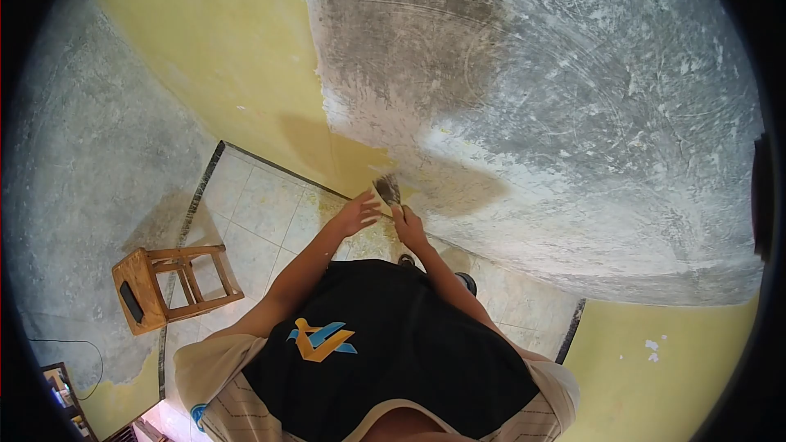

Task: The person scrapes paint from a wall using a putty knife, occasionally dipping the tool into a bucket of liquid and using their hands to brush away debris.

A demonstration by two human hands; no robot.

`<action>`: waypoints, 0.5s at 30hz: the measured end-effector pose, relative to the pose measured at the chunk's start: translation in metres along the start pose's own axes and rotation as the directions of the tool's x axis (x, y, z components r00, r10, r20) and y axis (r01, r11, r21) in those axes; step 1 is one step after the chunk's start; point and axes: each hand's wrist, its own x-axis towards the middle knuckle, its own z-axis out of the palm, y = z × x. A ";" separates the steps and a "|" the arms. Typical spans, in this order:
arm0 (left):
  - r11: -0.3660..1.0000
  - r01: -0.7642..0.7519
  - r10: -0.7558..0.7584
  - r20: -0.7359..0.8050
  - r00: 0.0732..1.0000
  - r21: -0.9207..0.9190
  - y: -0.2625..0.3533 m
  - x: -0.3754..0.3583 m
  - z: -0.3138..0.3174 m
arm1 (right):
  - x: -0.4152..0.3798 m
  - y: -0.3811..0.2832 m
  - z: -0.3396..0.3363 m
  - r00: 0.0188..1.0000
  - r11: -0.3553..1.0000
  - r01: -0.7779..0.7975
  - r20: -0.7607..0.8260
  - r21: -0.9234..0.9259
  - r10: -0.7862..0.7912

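My right hand (409, 227) is wrapped round the handle of a paint scraper (387, 189), whose wide blade points up at the wall. Beside the blade, my left hand (359, 213) has its fingers apart and holds nothing. Just beyond the scraper, yellow paint (354, 160) ends in a ragged edge against the stripped grey wall (573, 98). Shadows of my arms fall across both surfaces.
A wooden stool (176, 282) stands to the left, with a dark flat object (131, 302) on its seat. Pale floor tiles (262, 200) bear yellow paint flakes near the wall's foot. A thin cable (94, 352) runs at lower left.
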 end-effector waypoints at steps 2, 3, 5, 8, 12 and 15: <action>0.991 0.124 -0.121 -0.049 0.991 0.053 -0.020 -0.010 -0.039 | -0.019 0.034 -0.010 0.998 0.998 -0.063 -0.020 -0.008 0.063; 0.990 0.132 -0.128 -0.089 0.988 0.040 -0.027 -0.017 -0.056 | -0.030 0.050 -0.016 0.996 0.996 -0.087 -0.039 -0.026 0.086; 0.992 0.117 -0.123 -0.178 0.976 -0.042 -0.034 -0.032 -0.073 | -0.048 0.057 -0.030 0.992 0.993 -0.113 -0.055 -0.041 0.111; 0.995 0.081 -0.091 -0.240 0.967 -0.051 -0.037 -0.042 -0.066 | -0.068 0.040 -0.053 0.974 0.972 -0.225 -0.014 0.068 0.227; 0.972 -0.052 0.063 -0.041 0.997 0.228 -0.037 -0.042 -0.019 | -0.063 0.015 -0.066 0.998 0.993 -0.034 -0.057 -0.109 0.028; 0.936 -0.083 0.091 -0.007 0.996 0.341 -0.032 -0.027 0.047 | -0.046 -0.019 -0.071 1.000 0.996 0.015 0.006 -0.088 -0.014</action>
